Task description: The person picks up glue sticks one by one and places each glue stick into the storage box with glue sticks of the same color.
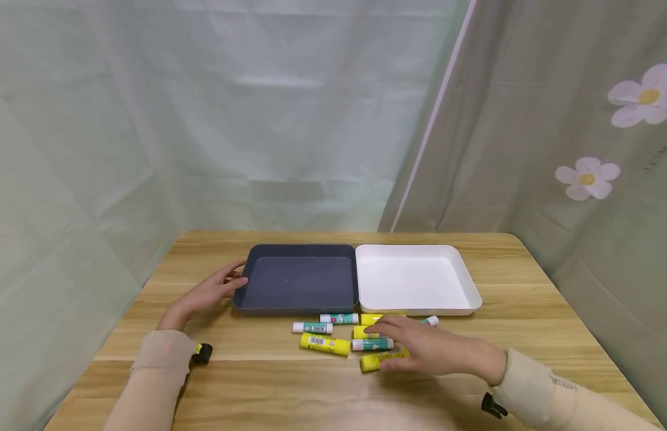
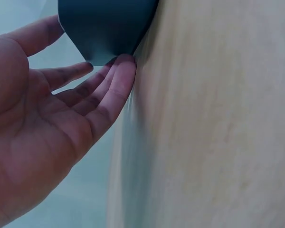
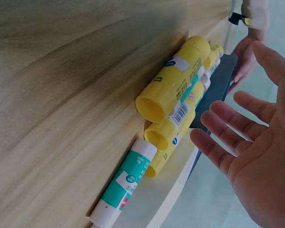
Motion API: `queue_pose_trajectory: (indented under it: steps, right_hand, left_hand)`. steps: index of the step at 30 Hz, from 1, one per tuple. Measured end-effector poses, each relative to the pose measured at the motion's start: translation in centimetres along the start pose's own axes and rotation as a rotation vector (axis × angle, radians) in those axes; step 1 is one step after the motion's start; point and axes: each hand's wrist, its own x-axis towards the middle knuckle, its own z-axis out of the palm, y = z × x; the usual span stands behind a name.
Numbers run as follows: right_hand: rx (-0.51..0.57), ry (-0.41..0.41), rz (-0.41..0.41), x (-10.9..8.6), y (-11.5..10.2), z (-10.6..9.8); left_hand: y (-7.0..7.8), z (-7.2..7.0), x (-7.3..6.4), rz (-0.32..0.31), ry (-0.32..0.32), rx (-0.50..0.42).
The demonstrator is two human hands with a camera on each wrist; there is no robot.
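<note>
My left hand [image 1: 212,292] touches the left wall of a dark grey tray [image 1: 298,281], thumb and fingers at its near-left side. In the left wrist view the fingertips [image 2: 126,64] meet the tray's corner. Over the glue sticks hovers my right hand [image 1: 427,347], fingers spread and holding nothing. Below it lie yellow glue sticks [image 3: 173,80] and a white-and-green glue stick [image 3: 126,183]. Left of that hand are a yellow glue stick [image 1: 325,344] and smaller white-and-green glue sticks [image 1: 313,327]. The hand partly hides several sticks in the head view.
A white tray [image 1: 414,278] stands against the right side of the dark one, the glue sticks lying just in front of both. All rest on a wooden table [image 1: 258,383]. Pale curtains [image 1: 285,120] hang behind and at the sides.
</note>
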Motion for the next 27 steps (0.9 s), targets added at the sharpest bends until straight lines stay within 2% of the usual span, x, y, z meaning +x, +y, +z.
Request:
queue_pose_trajectory:
  steps: [6,12,17,27]
  right_hand:
    - [-0.001,-0.008,-0.008,-0.2,-0.1,0.3]
    - [-0.052,0.014,-0.034,-0.4,-0.1,1.0]
    - [-0.063,0.06,-0.047,-0.7,0.0,1.4]
    - [-0.116,0.15,-0.143,-0.8,0.5,2.6]
  left_hand:
    - [-0.2,-0.1,0.0,-0.007,-0.024,-0.068]
    - [-0.3,-0.1,0.1,0.0,-0.013,-0.074]
    - [-0.2,0.0,0.3,0.0,-0.013,-0.076]
    - [-0.2,0.0,0.0,-0.01,-0.006,-0.067]
